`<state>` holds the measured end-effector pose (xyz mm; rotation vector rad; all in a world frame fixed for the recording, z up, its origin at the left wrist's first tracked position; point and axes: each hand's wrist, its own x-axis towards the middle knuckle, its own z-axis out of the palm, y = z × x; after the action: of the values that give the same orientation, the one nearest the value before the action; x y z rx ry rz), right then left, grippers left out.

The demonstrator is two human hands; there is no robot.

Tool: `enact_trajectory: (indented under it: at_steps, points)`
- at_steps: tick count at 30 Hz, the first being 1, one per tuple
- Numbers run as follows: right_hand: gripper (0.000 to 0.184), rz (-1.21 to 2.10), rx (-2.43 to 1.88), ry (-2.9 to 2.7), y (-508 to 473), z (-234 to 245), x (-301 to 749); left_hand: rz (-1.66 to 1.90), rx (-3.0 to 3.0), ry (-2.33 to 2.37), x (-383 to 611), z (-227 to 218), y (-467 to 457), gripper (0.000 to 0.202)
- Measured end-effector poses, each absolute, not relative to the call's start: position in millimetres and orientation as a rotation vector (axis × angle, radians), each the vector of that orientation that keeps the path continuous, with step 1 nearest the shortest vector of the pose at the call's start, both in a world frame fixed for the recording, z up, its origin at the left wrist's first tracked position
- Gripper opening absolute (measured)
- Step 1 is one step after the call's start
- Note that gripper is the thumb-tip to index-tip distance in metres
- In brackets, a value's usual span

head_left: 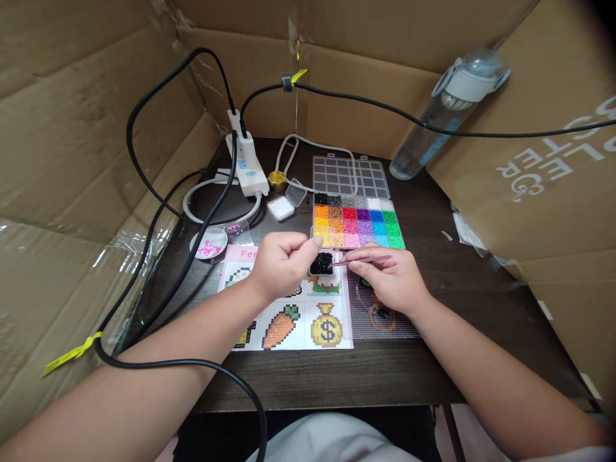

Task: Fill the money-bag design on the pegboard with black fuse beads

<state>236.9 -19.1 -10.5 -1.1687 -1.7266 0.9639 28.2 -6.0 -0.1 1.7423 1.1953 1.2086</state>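
Note:
My left hand (283, 264) is closed, with its thumb against the left edge of a small clear box of black beads (321, 263); its curled fingers are partly hidden. The box's clear lid stands raised at the back. In my right hand (397, 276) are pink metal tweezers (368, 259), their tips at the black beads. Beneath that hand lies a clear pegboard (404, 327) bearing an orange ring of beads (384, 317), partly covered by the hand. The box rests over a pattern sheet (283, 340) showing a carrot and a money bag.
Behind my hands lies an open case of coloured beads (357, 221). White beads fill a small box (280, 208), and pink ones lie in a round dish (208, 244). A power strip (248, 163), black cable (183, 362) and water bottle (443, 119) stand or run around the dark table (337, 378). Cardboard walls enclose it.

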Motion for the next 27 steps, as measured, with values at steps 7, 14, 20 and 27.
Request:
enact_trajectory:
  at_steps: [7, 14, 20, 27]
  points:
    - [0.011, 0.96, -1.152, -1.739, -18.9, -12.7, 236.6, 1.208, 1.747, 1.196, 28.1, 1.3, -5.4, 0.051]
    - [0.011, 0.953, -1.161, -1.747, -18.1, -14.2, 236.5, 1.209, 1.749, 1.191, 28.7, 1.8, -6.5, 0.051]
    - [0.011, 0.969, -1.178, -1.722, -17.0, -15.5, 236.6, 1.217, 1.751, 1.187, 28.8, 0.5, -6.1, 0.052]
    - [0.011, 0.994, -1.166, -1.701, -15.9, -15.8, 235.7, 1.209, 1.751, 1.198, 28.9, 0.6, -6.8, 0.052]
